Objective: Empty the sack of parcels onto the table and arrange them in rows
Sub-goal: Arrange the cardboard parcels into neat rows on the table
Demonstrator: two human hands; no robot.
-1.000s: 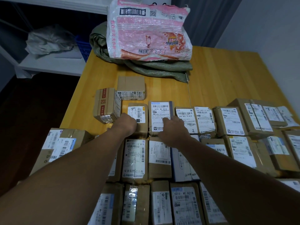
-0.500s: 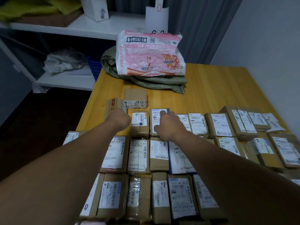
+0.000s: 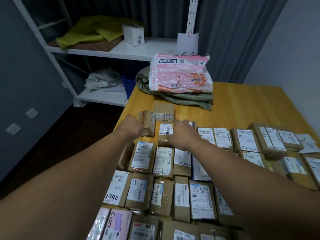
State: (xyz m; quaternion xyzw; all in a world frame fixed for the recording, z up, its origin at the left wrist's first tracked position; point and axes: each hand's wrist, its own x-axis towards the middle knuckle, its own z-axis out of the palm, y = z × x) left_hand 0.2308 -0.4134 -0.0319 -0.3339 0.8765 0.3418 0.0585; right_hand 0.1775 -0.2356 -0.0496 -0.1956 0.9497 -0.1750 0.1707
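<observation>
Brown cardboard parcels with white labels lie in several rows on the wooden table [image 3: 245, 104]. My left hand [image 3: 132, 126] grips the left side of a red-taped box [image 3: 149, 122] standing on edge at the far left of the back row. My right hand [image 3: 181, 132] curls over a white-labelled parcel [image 3: 192, 124] in the same row and hides most of it. Between the hands lies a small parcel [image 3: 165, 131]. One loose box [image 3: 163, 111] sits just beyond. The olive-green sack [image 3: 183, 99] lies crumpled at the far edge.
A pink and white woven bag [image 3: 180, 75] rests on the sack. White shelves [image 3: 121, 51] hold yellow cloth and a small white box behind the table. Pink packets [image 3: 119, 224] lie at the near left. Bare wood shows at the table's far right.
Both arms have stretched farther over the rows. My left hand left the small parcel and went to the red-taped box. My right hand stayed on the white-labelled parcel. The view has tilted upward.
</observation>
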